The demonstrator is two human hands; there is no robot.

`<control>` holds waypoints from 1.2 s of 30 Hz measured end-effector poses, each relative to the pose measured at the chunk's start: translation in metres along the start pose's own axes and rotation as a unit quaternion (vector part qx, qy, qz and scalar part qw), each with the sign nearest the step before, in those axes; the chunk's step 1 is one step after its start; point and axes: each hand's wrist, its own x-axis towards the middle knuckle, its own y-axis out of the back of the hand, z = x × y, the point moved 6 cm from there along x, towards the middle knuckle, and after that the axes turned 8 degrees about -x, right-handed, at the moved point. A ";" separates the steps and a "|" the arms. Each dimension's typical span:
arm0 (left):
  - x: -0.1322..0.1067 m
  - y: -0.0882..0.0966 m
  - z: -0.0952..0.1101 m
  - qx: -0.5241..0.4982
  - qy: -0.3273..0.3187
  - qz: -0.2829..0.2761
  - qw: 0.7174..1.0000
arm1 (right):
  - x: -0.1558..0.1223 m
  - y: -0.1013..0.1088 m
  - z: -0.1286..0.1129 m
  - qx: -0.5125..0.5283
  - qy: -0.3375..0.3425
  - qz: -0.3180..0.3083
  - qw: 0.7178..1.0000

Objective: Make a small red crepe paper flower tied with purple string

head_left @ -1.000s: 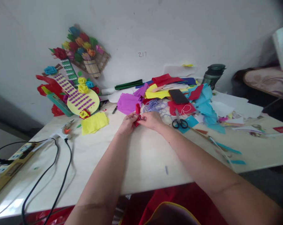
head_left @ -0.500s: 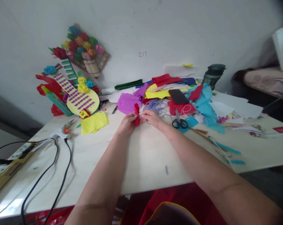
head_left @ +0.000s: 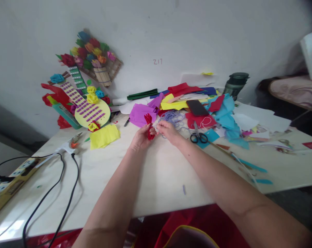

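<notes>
My left hand (head_left: 141, 137) is closed round the middle of a small bundle of folded red paper (head_left: 148, 121), held upright just above the pale table (head_left: 156, 172). My right hand (head_left: 167, 132) sits right beside it, fingertips pinched at the bundle's waist; a thin pale thread seems to run there, too fine to be sure. A tangle of lilac thread (head_left: 172, 117) lies just behind my right hand.
Purple paper (head_left: 141, 113), yellow paper (head_left: 104, 135), black-handled scissors (head_left: 198, 135), a dark phone (head_left: 196, 107) and heaps of coloured paper lie behind. A paper guitar (head_left: 87, 108) and flower basket (head_left: 96, 58) lean on the wall. Power strip and cables (head_left: 23, 168) lie left.
The red bundle has been raised slightly and its top has spread. My right hand has drawn a little to the right of it. The view has shifted slightly.
</notes>
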 end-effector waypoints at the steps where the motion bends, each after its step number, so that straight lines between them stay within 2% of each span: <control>1: 0.001 0.001 0.001 -0.001 -0.009 -0.002 1.000 | 0.000 -0.001 0.000 0.006 0.002 -0.004 1.000; 8: 0.005 0.006 -0.001 0.036 -0.019 -0.014 0.999 | -0.003 -0.002 -0.005 0.015 0.023 0.000 1.000; 11: 0.006 0.008 -0.002 0.055 -0.017 -0.014 0.998 | -0.001 -0.001 -0.004 -0.024 0.032 -0.005 0.999; 14: 0.007 0.010 -0.002 0.067 -0.019 -0.014 0.998 | 0.001 0.000 -0.004 -0.111 0.062 -0.004 0.992; 17: 0.008 0.012 0.001 0.077 -0.037 -0.004 0.996 | -0.001 0.000 -0.008 -0.229 0.102 -0.005 0.968; 20: 0.008 0.016 0.004 0.090 -0.053 0.027 0.994 | -0.007 -0.001 -0.016 -0.342 0.129 -0.007 0.931; 23: 0.009 0.017 0.005 0.114 -0.061 0.037 0.991 | -0.010 -0.002 -0.021 -0.407 0.141 -0.001 0.903; 25: 0.010 0.015 0.005 0.129 -0.069 0.025 0.989 | -0.010 -0.002 -0.022 -0.415 0.141 0.001 0.899; 28: 0.010 0.013 0.002 0.150 -0.072 0.010 0.986 | -0.009 -0.001 -0.019 -0.399 0.133 0.005 0.907; 36: 0.010 0.022 0.008 0.210 -0.083 0.028 0.974 | -0.012 0.000 -0.024 -0.395 0.118 0.002 0.911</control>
